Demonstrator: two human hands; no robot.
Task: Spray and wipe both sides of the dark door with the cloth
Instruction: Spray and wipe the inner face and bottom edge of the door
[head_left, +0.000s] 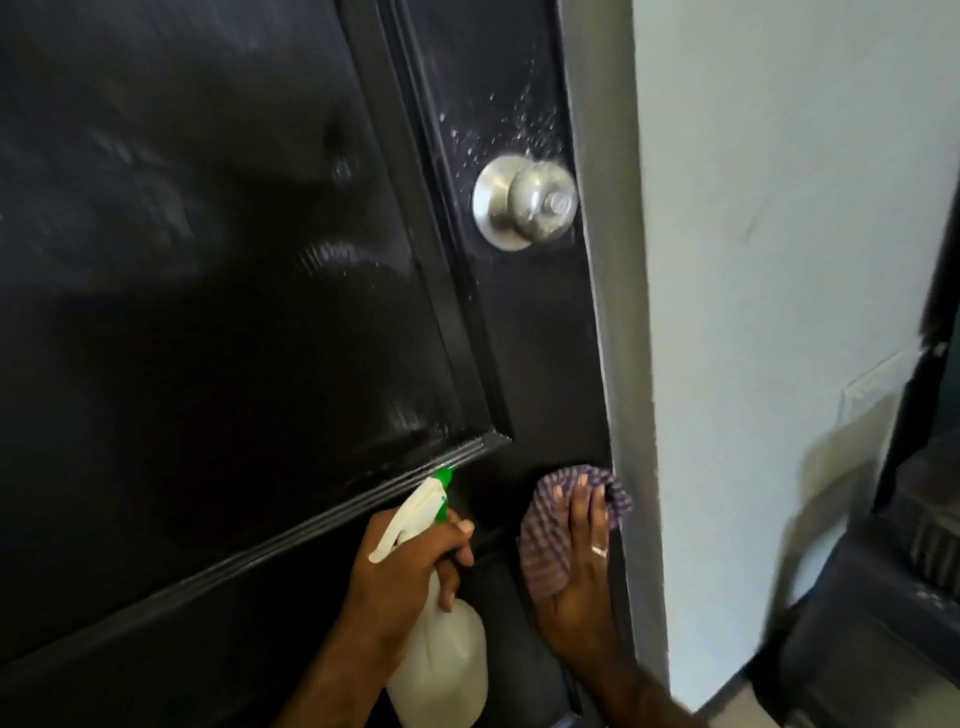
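The dark panelled door (218, 291) fills the left and centre of the view, glossy with wet streaks. White spray droplets speckle it above the round silver knob (524, 202). My left hand (400, 566) grips a white spray bottle (441, 660) with a green nozzle, held upright near the door's lower moulding. My right hand (582, 561) presses a purple checked cloth (545, 535) flat against the door's right stile, below the knob and beside the grey door frame (618, 332). A ring shows on one finger.
A pale wall (779, 260) stands right of the frame. At the far right lower corner there is dark furniture (893, 597) with a pale floor strip beneath it.
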